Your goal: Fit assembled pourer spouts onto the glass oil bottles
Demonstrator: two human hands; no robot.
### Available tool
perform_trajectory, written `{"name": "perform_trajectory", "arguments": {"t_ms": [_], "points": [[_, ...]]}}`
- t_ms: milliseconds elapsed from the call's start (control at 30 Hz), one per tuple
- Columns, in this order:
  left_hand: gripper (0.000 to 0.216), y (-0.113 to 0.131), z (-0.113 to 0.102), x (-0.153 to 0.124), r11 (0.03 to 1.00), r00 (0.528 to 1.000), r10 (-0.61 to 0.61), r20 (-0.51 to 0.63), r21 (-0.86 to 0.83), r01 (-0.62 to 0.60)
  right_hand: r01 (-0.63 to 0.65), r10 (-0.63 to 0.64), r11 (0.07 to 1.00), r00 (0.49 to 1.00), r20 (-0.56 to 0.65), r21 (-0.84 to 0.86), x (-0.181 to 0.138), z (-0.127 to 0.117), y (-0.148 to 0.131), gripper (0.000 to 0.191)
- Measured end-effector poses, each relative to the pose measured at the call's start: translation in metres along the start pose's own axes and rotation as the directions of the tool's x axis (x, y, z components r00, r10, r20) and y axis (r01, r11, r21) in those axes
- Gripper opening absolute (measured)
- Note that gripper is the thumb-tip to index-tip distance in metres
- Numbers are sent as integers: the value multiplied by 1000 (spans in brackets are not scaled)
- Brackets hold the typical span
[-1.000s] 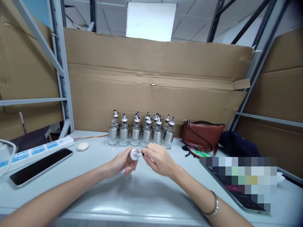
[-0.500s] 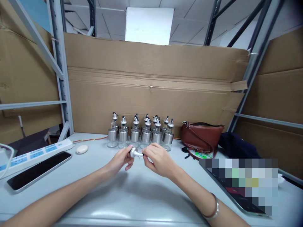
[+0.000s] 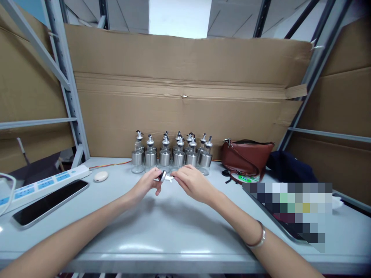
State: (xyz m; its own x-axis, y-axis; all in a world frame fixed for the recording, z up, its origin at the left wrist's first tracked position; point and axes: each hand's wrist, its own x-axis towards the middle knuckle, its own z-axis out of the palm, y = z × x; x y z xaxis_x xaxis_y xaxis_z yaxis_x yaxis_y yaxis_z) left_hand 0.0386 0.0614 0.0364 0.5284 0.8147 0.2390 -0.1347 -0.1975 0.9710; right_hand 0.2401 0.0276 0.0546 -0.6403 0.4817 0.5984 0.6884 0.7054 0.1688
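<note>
Between my hands, above the table, is a silver pour spout (image 3: 164,176) with a dark base. My left hand (image 3: 149,182) is closed on the base end, thumb and fingers around it. Bent in a pinch, my right hand (image 3: 193,183) has its fingertips at the narrow tip of the spout; they partly hide it. Behind the hands several glass bottles with steel sleeves stand upright in a tight group, most topped with silver spouts. The front left bottle (image 3: 137,159) shows a bare glass neck, with another bottle's spout (image 3: 139,135) behind it.
A brown bag (image 3: 246,156) and dark cloth (image 3: 290,168) lie at the back right, a blurred-out device (image 3: 269,212) nearer. On the left are a power strip (image 3: 43,187), a phone (image 3: 52,202) and a white round object (image 3: 101,176). Cardboard (image 3: 185,65) walls the back.
The camera has tilted down, so the table and bottles appear higher. The spout has turned slightly in my fingers, showing more of its dark base. Both hands keep their hold.
</note>
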Motion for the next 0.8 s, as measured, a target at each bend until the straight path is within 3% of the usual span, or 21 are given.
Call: {"name": "perform_trajectory", "arguments": {"t_ms": [167,500,633,800], "points": [[36,5,-1,-3,999,998,-12,69,-49,15,-27,30,999,993,110,-34,0,0,1,21],[36,4,2,-4,994,1000,-6,28,-109,9,6,-5,1000,996,84,-13,-1,1,1,17],[38,3,0,-6,999,998,32,48,-27,-31,1,2,999,997,77,-38,-3,0,5,20],[49,4,4,-10,997,992,-13,127,83,3,-10,18,997,994,105,-71,-4,2,7,24]]}}
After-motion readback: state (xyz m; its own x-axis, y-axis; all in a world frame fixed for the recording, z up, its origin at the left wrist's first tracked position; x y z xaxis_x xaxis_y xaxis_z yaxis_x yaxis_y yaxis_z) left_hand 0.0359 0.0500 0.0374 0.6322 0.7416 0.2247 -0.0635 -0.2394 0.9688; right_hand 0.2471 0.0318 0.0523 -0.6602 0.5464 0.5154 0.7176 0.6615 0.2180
